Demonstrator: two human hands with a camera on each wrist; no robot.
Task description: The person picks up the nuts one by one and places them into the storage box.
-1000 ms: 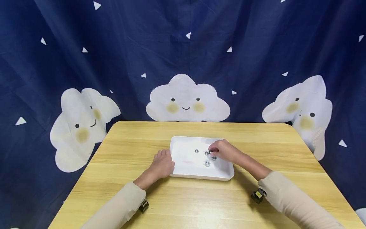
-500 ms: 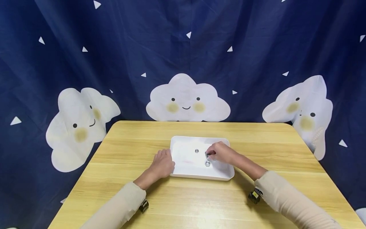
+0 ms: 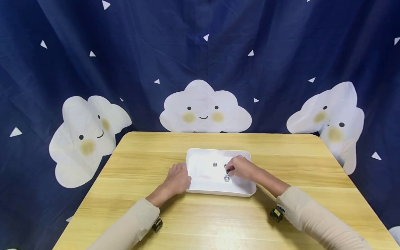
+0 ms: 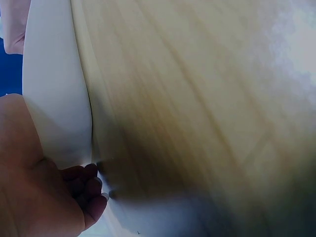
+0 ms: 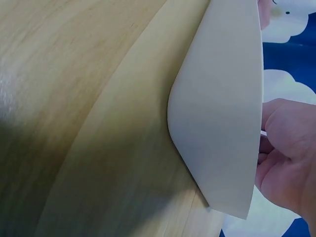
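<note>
A shallow white tray [image 3: 206, 187] lies on the table with several metal hex nuts in it. My left hand [image 3: 178, 178] grips the tray's left end; in the left wrist view its curled fingers [image 4: 94, 187] show at the tray wall. Inside the tray's right half, my right hand [image 3: 242, 167] pinches a dark-looking nut [image 3: 228, 171] at the fingertips. Just behind that one is a partly covered small nut [image 3: 225, 166], and a larger nut [image 3: 227, 178] lies in front. Another small nut [image 3: 215, 164] sits farther left. In the right wrist view the tray wall hides my right fingertips.
The wooden table [image 3: 200, 222] extends around the tray on all sides. A dark blue curtain [image 3: 140, 52] with smiling clouds hangs behind its far edge. Each wrist carries a small black camera, such as the right camera [image 3: 276, 213].
My right hand has shifted slightly left and toward me within the tray, bringing its fingertips nearer the larger nut. My left hand and the tray have stayed put.
</note>
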